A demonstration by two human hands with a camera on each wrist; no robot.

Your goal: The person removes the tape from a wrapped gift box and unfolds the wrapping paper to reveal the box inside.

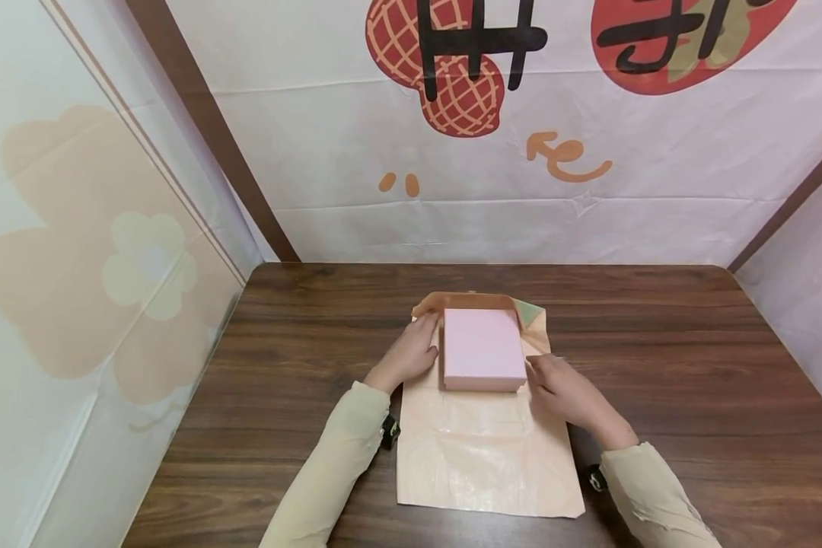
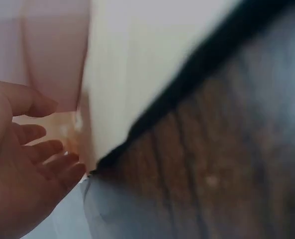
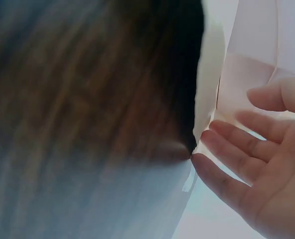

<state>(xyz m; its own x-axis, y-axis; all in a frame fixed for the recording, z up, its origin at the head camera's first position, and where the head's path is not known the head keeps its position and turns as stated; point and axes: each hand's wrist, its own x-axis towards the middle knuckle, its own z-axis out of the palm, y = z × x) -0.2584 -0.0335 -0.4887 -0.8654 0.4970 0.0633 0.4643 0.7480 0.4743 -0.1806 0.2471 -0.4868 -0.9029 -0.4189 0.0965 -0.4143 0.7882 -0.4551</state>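
A closed pink box (image 1: 482, 342) lies on the far half of a shiny, creased peach wrapper (image 1: 482, 464). Behind the box the wrapper's far edge stands up, with a green patch at its right corner. My left hand (image 1: 407, 354) is beside the box's left side, fingers reaching toward the wrapper's raised edge. In the left wrist view its fingers (image 2: 43, 147) are loosely bent, the thumb close to the pink box. My right hand (image 1: 568, 388) lies over the wrapper's right edge, fingertips near the box's near right corner. Its fingers (image 3: 232, 149) spread along the wrapper's edge in the right wrist view.
Everything rests on a dark wood-grain table (image 1: 301, 342). A white printed cloth wall (image 1: 342, 152) rises behind the table, and another cloth panel (image 1: 41, 228) with a large flower stands along the left. Dark wrist cameras (image 1: 390, 431) sit by both sleeves.
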